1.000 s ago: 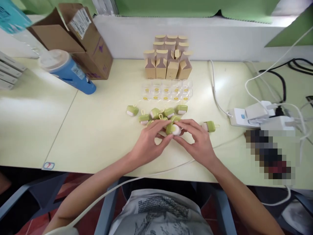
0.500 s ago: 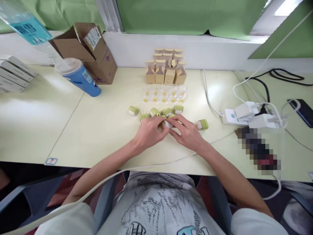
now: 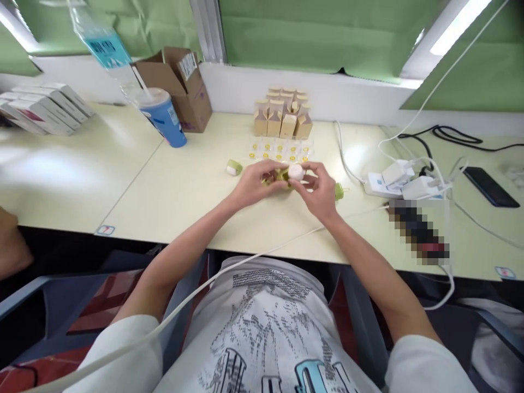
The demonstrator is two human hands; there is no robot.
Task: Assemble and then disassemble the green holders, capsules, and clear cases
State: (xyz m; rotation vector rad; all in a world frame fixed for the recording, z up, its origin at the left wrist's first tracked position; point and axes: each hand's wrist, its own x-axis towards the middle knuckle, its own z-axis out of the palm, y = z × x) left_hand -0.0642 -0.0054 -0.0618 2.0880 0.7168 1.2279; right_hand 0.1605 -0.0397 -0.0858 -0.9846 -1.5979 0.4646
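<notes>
Both hands meet over the pale yellow table, pinching one small green and white gadget. My left hand grips its green side with curled fingers. My right hand holds the white end between thumb and fingertips. Another green gadget lies to the left and one more peeks out right of my right hand; others are hidden behind the hands. Behind them lie clear plastic trays with yellow dots and a stack of small tan cartons.
A blue cup with a lid, an open cardboard box and flat white boxes stand at the back left. White chargers on a power strip with cables and a black phone lie to the right.
The view has pulled back and tilted up, showing more of the table. Both hands have lifted the gadget slightly off the pile, still pinched between them.
</notes>
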